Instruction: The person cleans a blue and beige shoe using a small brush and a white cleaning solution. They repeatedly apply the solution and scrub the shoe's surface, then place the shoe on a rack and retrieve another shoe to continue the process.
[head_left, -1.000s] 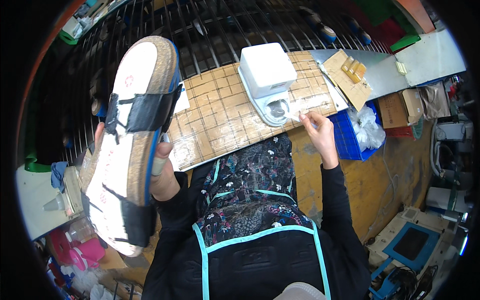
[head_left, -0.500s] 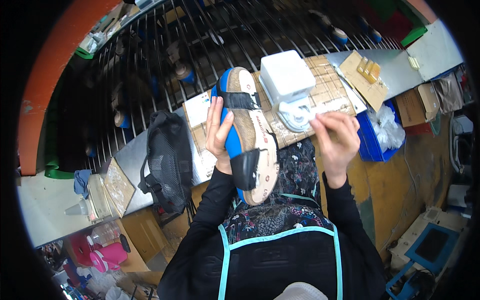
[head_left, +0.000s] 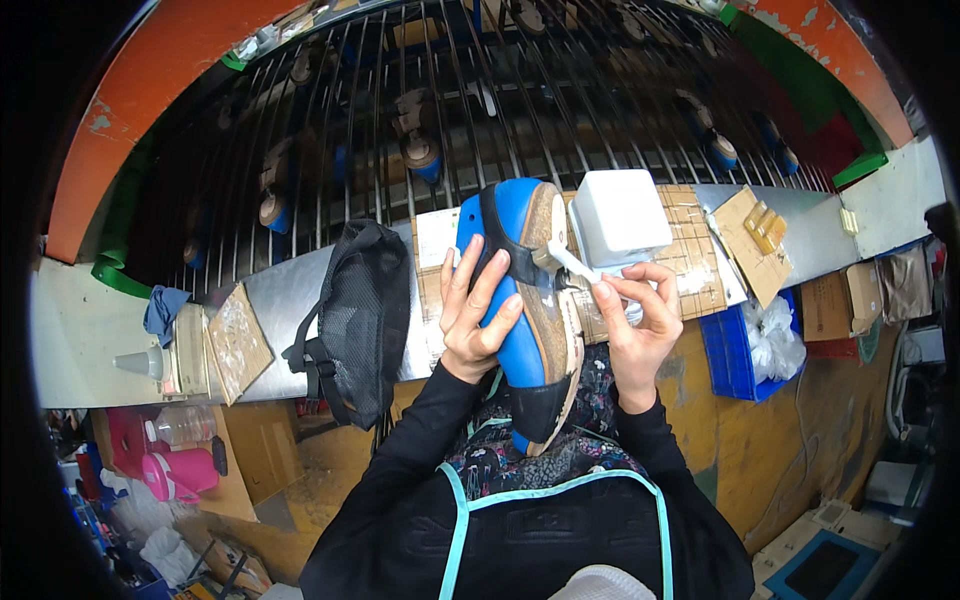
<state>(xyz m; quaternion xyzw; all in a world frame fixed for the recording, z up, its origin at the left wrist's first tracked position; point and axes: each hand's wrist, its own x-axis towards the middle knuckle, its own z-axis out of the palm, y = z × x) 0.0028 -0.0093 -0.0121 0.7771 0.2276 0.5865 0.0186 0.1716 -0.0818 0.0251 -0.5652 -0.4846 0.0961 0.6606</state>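
A cork-soled sandal [head_left: 549,325] with black straps is mounted on a blue shoe last [head_left: 517,205]. My left hand [head_left: 474,322] grips it from the left, fingers spread along the blue side, keeping it tilted with the cork edge toward the right. Between thumb and fingertips, my right hand [head_left: 640,325] pinches a small white brush [head_left: 574,264]. The brush's bristles meet the sandal's cork edge beside the upper strap. Just beyond my right hand a white box-shaped container [head_left: 622,218] stands on a cardboard sheet [head_left: 697,250]; the dish-like base at its front is partly hidden by my fingers.
Metal rollers [head_left: 455,130] run beyond the work ledge, with several lasts hanging or lying among them. A black mesh bag [head_left: 367,315] lies left of my hands. To the right are a cardboard piece [head_left: 765,275] holding amber blocks and a blue bin [head_left: 728,350].
The sandal has turned from showing its pale sole to showing its blue side and cork edge. My right hand has brought the brush from the dish to the sandal. The view has shifted.
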